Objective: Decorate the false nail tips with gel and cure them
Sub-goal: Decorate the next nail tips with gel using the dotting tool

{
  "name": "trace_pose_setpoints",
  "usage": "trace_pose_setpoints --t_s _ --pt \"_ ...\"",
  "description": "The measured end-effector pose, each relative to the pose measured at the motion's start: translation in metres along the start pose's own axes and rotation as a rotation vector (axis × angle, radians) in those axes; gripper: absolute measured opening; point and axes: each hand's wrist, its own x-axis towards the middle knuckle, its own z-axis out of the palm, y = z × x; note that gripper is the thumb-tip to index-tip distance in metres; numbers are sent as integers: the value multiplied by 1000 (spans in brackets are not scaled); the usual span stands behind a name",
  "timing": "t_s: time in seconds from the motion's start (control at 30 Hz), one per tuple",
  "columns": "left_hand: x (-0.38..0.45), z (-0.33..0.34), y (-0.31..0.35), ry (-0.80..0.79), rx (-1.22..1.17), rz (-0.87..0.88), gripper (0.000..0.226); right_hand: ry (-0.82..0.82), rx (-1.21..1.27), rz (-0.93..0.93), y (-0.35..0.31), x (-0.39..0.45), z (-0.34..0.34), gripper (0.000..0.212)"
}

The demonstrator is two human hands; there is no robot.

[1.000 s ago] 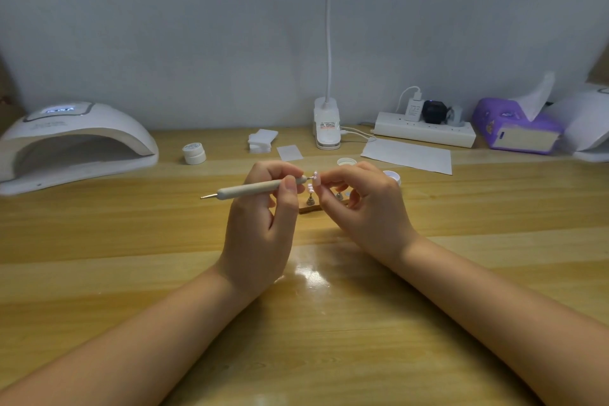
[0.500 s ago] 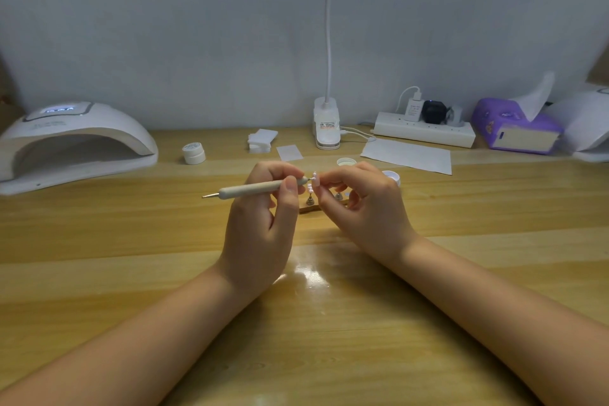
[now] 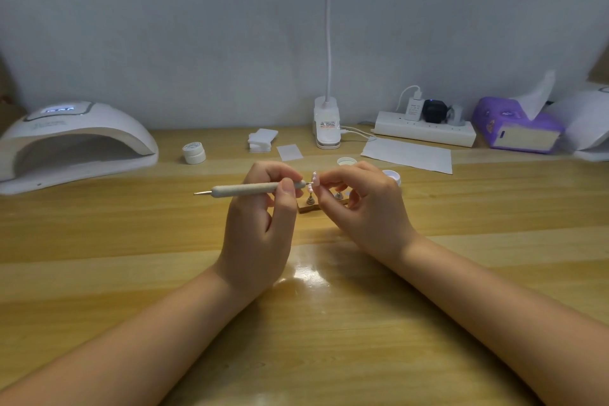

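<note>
We hold the pen [image 3: 250,189] in our left hand [image 3: 260,231], thumb and fingers clenched round its barrel near the working end. Its long axis runs almost level across the view, blunt metal point off to the left, working tip aimed right. That tip meets the nail tip [image 3: 313,182], a small pink piece pinched between the thumb and forefinger of our right hand [image 3: 365,208], raised above the table [image 3: 329,323] and just over the stand [image 3: 309,206]. So the nail tip lies directly right of the pen grip, on the pen's own line, and the two hands are almost touching.

The nail tip seems turned edge-on to us, though at this size we cannot be sure which face the pen is working on.

The next stroke, we judge, turns on keeping pen and nail tip on that shared line: a small tilt of the right hand would bring fresh surface to the point. The lamp [image 3: 75,142] sits well apart at far left, nearer our left hand, but that hand is full; curing is not yet begun. An open gel pot [image 3: 392,176] stands just behind the right hand.
</note>
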Motion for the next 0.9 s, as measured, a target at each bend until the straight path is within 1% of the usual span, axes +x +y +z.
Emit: trace_pose_setpoints --t_s 0.23,0.47,0.6,0.9 --pt "-1 0 -2 -16 18 -5 15 6 -6 -6 1 0 1 10" --pt "0 0 0 -24 12 8 12 8 -7 -11 1 0 0 10" --pt "-1 0 -2 -10 19 10 14 6 -7 -9 1 0 0 10" --pt "0 0 -3 -4 32 18 11 9 -10 -13 0 0 0 11"
